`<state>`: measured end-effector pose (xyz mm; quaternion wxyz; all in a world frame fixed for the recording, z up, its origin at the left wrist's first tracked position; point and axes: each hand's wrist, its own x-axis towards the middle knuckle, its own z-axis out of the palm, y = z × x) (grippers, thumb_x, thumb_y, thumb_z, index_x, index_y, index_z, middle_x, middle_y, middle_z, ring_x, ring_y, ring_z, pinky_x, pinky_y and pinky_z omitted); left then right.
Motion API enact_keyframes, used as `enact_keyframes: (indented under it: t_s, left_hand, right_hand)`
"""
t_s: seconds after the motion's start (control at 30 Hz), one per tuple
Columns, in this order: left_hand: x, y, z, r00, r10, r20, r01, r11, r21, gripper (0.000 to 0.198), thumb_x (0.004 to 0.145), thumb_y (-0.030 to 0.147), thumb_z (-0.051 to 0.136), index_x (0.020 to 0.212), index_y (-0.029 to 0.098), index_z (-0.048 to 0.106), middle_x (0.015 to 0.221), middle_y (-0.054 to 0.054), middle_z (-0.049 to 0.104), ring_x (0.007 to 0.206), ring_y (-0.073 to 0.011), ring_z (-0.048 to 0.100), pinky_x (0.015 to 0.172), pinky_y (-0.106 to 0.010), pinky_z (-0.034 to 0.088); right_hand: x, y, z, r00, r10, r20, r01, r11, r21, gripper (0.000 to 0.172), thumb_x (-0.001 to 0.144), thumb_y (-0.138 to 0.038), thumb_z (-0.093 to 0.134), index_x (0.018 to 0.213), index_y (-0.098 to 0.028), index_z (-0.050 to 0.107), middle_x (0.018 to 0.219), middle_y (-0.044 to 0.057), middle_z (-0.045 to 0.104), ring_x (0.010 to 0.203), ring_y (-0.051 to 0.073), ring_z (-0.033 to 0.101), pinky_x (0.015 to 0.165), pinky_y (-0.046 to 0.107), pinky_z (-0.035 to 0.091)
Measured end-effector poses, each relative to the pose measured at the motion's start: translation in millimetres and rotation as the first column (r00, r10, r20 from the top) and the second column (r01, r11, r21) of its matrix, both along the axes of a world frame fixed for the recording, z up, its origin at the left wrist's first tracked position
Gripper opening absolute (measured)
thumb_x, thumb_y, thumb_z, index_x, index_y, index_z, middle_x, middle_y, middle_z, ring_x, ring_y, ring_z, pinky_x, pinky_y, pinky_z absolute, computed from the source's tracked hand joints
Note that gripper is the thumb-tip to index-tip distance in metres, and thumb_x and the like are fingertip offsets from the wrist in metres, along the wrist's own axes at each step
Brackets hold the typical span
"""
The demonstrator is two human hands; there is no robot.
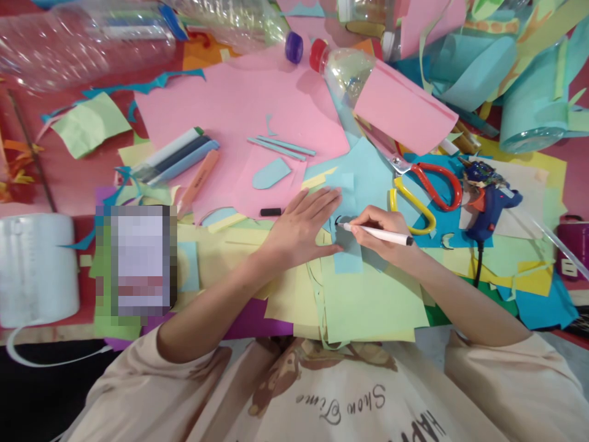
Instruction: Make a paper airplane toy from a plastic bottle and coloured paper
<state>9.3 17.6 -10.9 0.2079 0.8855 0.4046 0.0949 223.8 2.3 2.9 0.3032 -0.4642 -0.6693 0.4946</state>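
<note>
My right hand [380, 232] grips a white marker pen [384, 234] with a black end, its tip down on a light blue paper strip [348, 261]. A short curved black line shows on the strip by the tip. Flat on the papers, my left hand [301, 224] has its fingers stretched out and presses the strip's left side. A black pen cap [271, 212] lies just beyond the left hand. Above it are a cut light blue paper piece with a pointed end [271, 174] and thin blue strips [280, 147] on pink paper.
Red-and-yellow-handled scissors [414, 178] and a blue glue gun [490, 212] lie to the right. Markers [177, 156] and a blurred-out device [142, 264] are on the left. Plastic bottles [352, 70] line the far side. A white box-shaped object [39, 270] stands far left.
</note>
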Motion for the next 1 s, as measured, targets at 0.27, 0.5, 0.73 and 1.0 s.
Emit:
enact_keyframes:
  t_s: [0.27,0.5,0.73,1.0]
  left_hand:
    - [-1.0,-0.5,-2.5,1.0,0.0,0.007,0.0,1.0,0.02,0.083,0.082,0.058,0.062,0.148,0.013,0.037,0.152,-0.015,0.043,0.144,-0.031,0.037,0.122,-0.051,0.024]
    - [-1.3,0.0,-2.5,1.0,-0.004,0.011,0.004,1.0,0.019,0.084,0.082,0.06,0.062,0.147,0.012,0.038,0.152,-0.015,0.044,0.144,-0.0307,0.037,0.122,-0.05,0.025]
    - [-0.5,-0.4,-1.9,1.0,0.0,0.013,0.0,1.0,0.013,0.083,0.082,0.058,0.062,0.147,0.014,0.038,0.152,-0.015,0.044,0.144,-0.0315,0.037,0.121,-0.052,0.025]
    - [-1.2,0.0,-3.0,1.0,-0.005,0.019,0.004,1.0,0.027,0.084,0.081,0.06,0.062,0.147,0.012,0.039,0.151,-0.016,0.044,0.144,-0.031,0.038,0.122,-0.05,0.025]
  right_hand:
    - [3.8,0.2,4.3,0.973,-0.227,-0.041,0.23,0.968,0.103,0.02,0.086,-0.031,0.062,0.069,-0.021,0.057,0.057,-0.003,0.055,0.05,0.01,0.048,0.047,0.024,0.037]
    - [8.2,3.3,3.9,0.986,-0.155,0.057,0.146,0.98,0.132,0.016,0.087,-0.033,0.064,0.078,-0.021,0.068,0.06,-0.003,0.062,0.051,0.01,0.05,0.046,0.024,0.036]
    - [5.6,3.7,4.9,0.986,-0.131,0.105,0.119,0.987,0.111,0.016,0.086,-0.034,0.065,0.081,-0.019,0.07,0.063,-0.001,0.065,0.052,0.01,0.053,0.046,0.023,0.037]
    - [6.7,2.7,4.8,0.98,-0.15,0.131,0.129,0.979,0.157,0.015,0.086,-0.031,0.064,0.077,-0.019,0.068,0.062,-0.002,0.065,0.052,0.01,0.054,0.048,0.023,0.039]
